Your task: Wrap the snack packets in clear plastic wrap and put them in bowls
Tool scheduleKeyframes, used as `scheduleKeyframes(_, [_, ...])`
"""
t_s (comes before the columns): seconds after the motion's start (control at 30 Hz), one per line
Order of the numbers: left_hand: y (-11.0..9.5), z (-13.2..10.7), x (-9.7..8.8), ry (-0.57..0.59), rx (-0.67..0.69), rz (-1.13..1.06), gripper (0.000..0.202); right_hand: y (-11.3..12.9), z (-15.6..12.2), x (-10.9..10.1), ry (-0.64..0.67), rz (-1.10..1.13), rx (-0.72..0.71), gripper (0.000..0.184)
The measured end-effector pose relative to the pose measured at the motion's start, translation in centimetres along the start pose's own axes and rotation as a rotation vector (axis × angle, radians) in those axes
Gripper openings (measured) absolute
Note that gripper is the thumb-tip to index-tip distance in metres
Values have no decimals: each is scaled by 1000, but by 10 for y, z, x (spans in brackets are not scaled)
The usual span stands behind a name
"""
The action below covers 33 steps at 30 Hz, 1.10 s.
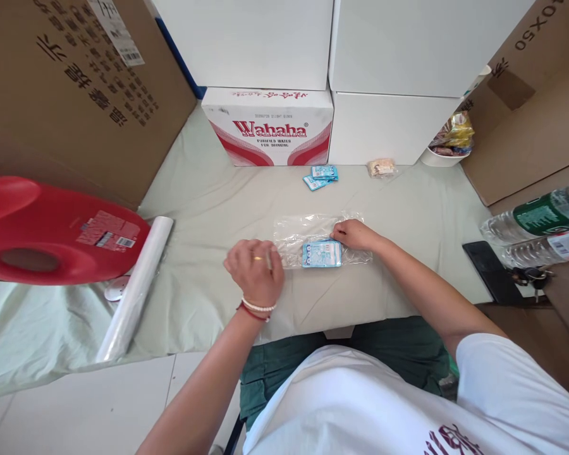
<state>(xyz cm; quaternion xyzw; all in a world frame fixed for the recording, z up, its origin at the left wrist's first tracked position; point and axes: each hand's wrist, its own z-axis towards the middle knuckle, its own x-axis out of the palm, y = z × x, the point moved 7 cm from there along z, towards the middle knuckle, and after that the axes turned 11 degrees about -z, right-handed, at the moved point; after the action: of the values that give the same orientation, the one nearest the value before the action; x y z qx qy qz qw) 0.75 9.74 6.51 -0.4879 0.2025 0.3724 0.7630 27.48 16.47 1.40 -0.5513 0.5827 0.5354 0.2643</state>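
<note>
A clear plastic bag lies flat across the cloth in front of me. At its middle is a small blue-and-white packet; I cannot tell whether it is inside the bag or on top. My right hand is closed in a pinch at the packet's upper right corner, its wrist over the bag's right end. Against the bag's left end rests my left hand, fingers curled and the thumb beside the film; what they grip is hidden. Farther back, a few similar blue packets lie overlapping.
Behind stands a Wahaha water carton beside white boxes. A small wrapped snack lies near them. To the left are a red jug and a plastic roll; to the right, bottles, a phone and keys.
</note>
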Motion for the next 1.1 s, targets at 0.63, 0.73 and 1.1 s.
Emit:
scheduleKeyframes(0.63, [-50, -36, 101, 507, 314, -68, 43, -5, 29, -70, -199, -394, 116, 30])
scheduleKeyframes(0.73, [-50, -37, 102, 511, 320, -78, 44, 22, 55, -48, -70, -367, 2, 52])
scheduleKeyframes(1.1, [-49, -38, 104, 518, 343, -67, 44, 62, 14, -49, -63, -233, -223, 20])
